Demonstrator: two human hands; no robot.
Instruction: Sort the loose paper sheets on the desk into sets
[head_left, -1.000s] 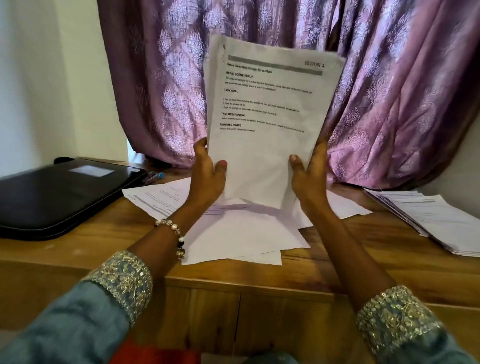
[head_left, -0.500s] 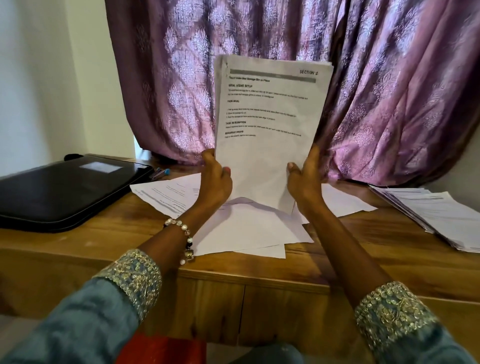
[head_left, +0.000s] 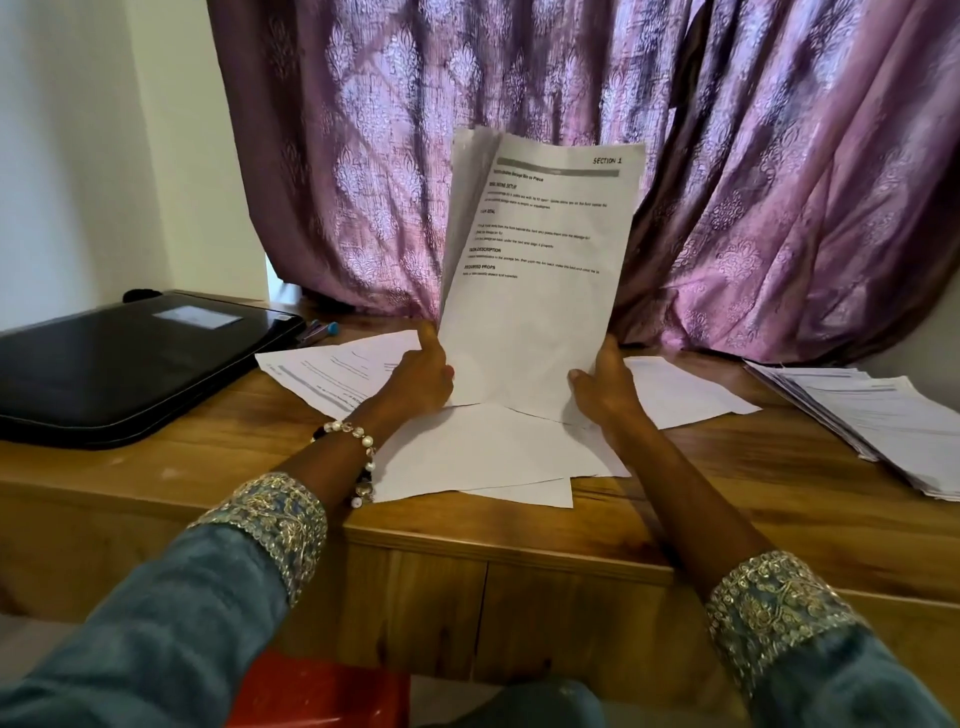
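Held bundle of sheets now lower than a second ago, bottom edge down at the loose sheets spread on the counter, upright, "SECTION 1" page facing. Left hand and right hand both grasping its lower side edges. Likely squaring one gathered set; sorted stack well apart at right, loose sheets yet unsorted.

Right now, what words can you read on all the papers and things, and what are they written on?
"SECTION 1": top right corner of the held sheets.
"TASK DESCRIPTION" and "REQUIRED PROPS": bold headings lower on that front sheet.
Its other headings and body lines: too blurred to read.
Loose sheets on the desk, the right-hand stack, the label on the black case: too small to read.
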